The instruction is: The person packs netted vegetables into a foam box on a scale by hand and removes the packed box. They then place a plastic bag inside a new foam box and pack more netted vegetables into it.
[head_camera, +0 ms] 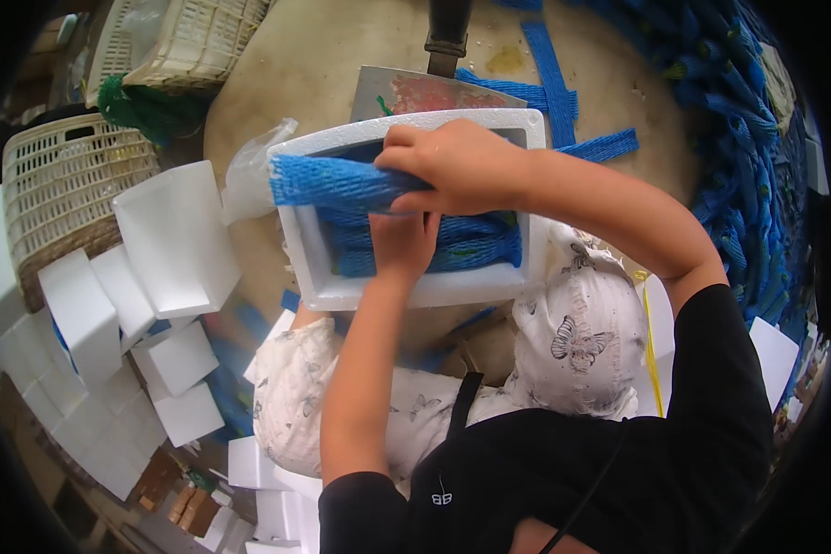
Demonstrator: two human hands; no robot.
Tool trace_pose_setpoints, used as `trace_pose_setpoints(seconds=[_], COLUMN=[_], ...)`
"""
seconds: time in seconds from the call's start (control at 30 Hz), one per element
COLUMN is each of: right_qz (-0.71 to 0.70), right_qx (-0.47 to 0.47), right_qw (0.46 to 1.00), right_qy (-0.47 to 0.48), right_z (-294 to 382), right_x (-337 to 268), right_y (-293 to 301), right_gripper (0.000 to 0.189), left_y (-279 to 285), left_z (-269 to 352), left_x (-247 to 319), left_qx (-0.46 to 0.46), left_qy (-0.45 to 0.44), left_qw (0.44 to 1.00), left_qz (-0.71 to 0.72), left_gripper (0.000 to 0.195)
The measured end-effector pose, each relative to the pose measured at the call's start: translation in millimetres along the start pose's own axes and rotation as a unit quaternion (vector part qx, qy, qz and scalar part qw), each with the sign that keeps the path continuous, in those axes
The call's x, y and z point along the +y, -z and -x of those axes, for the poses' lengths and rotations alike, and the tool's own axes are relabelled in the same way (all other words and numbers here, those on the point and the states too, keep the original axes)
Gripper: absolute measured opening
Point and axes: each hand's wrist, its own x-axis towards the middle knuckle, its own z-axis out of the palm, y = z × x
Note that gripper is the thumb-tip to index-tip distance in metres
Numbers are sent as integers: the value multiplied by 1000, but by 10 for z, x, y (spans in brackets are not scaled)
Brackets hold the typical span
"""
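Observation:
A white foam box stands open before me, tilted a little. Blue net-sleeved pieces lie in rows inside it, with bits of green showing through the mesh. My right hand grips a blue net sleeve from above, over the box opening; the sleeve's open end points left, and its contents cannot be made out. Below it my left hand reaches into the box, its fingertips hidden under the sleeve and the right hand.
Loose blue net sleeves lie beyond the box near a metal plate with a post. On the right is a heap of blue-netted pieces. White foam boxes, a clear plastic bag and cream plastic crates stand left.

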Motion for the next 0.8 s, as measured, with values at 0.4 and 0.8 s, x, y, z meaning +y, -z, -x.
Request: trace_pose_setpoints(seconds=[0.4, 0.8], right_qz=[162, 200], right_qx=[12, 89], right_qw=[984, 971], right_qy=[-70, -96], right_z=[-84, 435], right_x=[330, 435], right_y=[-600, -646], right_gripper=[35, 22], left_y=[194, 538], left_z=[-75, -278], left_x=[147, 245], left_qx=[82, 166], left_qy=[-15, 15], left_qw=[991, 982], left_qz=[107, 86], left_gripper=[30, 21])
